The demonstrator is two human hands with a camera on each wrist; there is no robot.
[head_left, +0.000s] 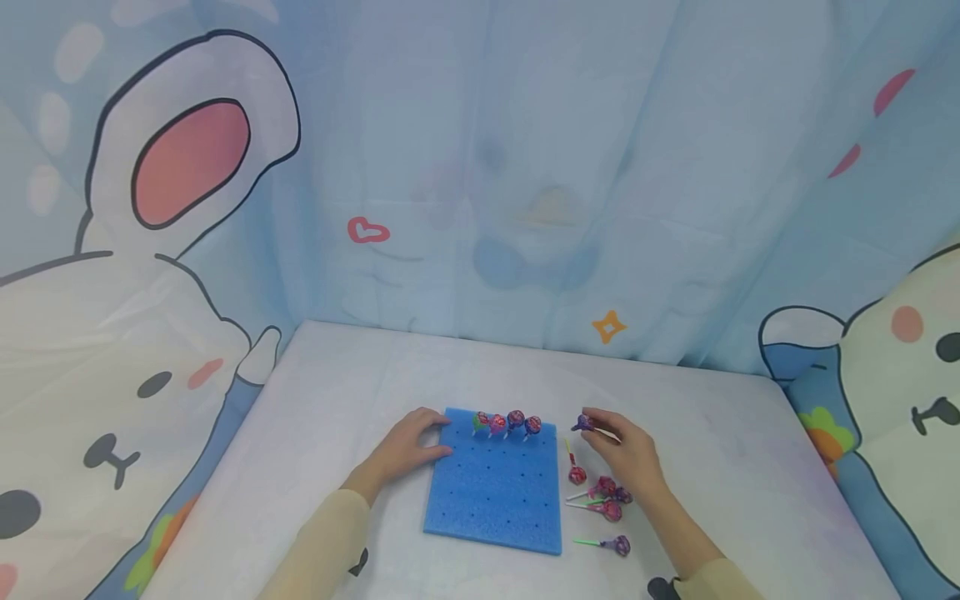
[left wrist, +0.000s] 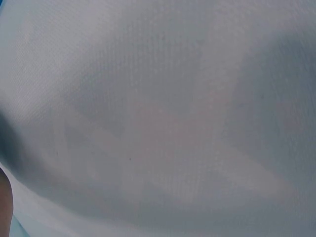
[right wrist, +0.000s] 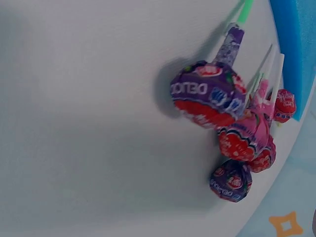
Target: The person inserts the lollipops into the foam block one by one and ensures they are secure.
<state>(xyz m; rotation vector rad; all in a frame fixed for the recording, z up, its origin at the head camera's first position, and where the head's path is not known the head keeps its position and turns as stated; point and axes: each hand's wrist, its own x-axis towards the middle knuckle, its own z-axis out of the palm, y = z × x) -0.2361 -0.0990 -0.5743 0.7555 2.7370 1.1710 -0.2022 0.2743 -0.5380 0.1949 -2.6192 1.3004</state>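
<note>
A blue foam board (head_left: pixel 491 492) with rows of small holes lies on the table. Several wrapped lollipops (head_left: pixel 497 425) stand upright in a row along its far edge. My left hand (head_left: pixel 405 446) rests at the board's left edge, thumb and fingers spread apart and touching it. To the right of the board, my right hand (head_left: pixel 626 450) pinches a purple-wrapped lollipop (head_left: pixel 582 422) between thumb and fingers, raised near the far right corner; its stick cannot be made out. Mostly white cloth fills the left wrist view, with a sliver of skin (left wrist: pixel 5 202) at the lower left.
Right of the board lie a red lollipop (head_left: pixel 577 475), a cluster of lollipops (head_left: pixel 611 508) and a purple one with a green stick (head_left: pixel 621 545). The right wrist view shows a purple lollipop (right wrist: pixel 210 94) close up. A patterned curtain (head_left: pixel 465 167) hangs behind the white table (head_left: pixel 360 375).
</note>
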